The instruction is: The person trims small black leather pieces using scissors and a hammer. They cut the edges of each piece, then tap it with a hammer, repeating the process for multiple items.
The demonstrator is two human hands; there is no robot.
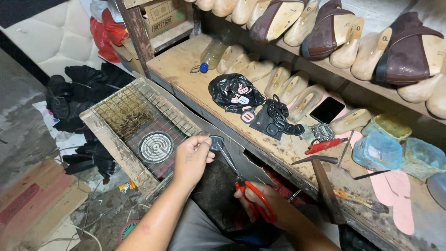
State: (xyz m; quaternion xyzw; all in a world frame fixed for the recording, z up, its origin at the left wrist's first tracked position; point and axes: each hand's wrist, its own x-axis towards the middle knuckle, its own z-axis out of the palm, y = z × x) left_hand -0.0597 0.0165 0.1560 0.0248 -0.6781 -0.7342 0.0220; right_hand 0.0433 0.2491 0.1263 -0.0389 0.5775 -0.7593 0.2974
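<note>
We see a brown cardboard box with a white label [160,18] top centre; a dark phone screen [327,109] lies on the bench.

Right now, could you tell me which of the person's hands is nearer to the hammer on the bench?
Right. The right hand, holding red-handled scissors, sits just left of the hammer. The left hand, pinching a small dark piece, is farther off, near the wire cage.

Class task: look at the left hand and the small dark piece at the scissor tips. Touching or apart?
Touching. The head view shows the left hand pinching the small dark piece between thumb and fingers, no gap visible.
</note>
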